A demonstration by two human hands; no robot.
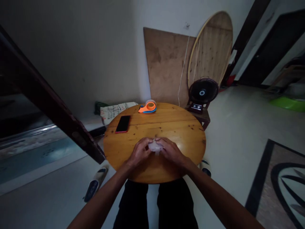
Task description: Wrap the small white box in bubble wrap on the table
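Note:
Between my two hands, low over the near half of the round wooden table, is a small whitish, see-through object (pixel 155 146); its exact kind does not show. My left hand (pixel 141 150) grips its left side with bent fingers. My right hand (pixel 170 150) closes around the right side, and the fingertips of both hands nearly meet at the top. A pale strip hangs at its near edge. Beyond my hands, at the table's far edge, lies an orange and blue tape dispenser (pixel 148 107) with a roll of tape in it.
A phone with a red edge (pixel 123 124) lies on the left of the table (pixel 183 122). Behind it are a printed sack (pixel 114 112) and a brown board (pixel 168 63). A dark round fan-like device (pixel 203 92) stands on a stool at right. Slippers (pixel 95 184) flank the table.

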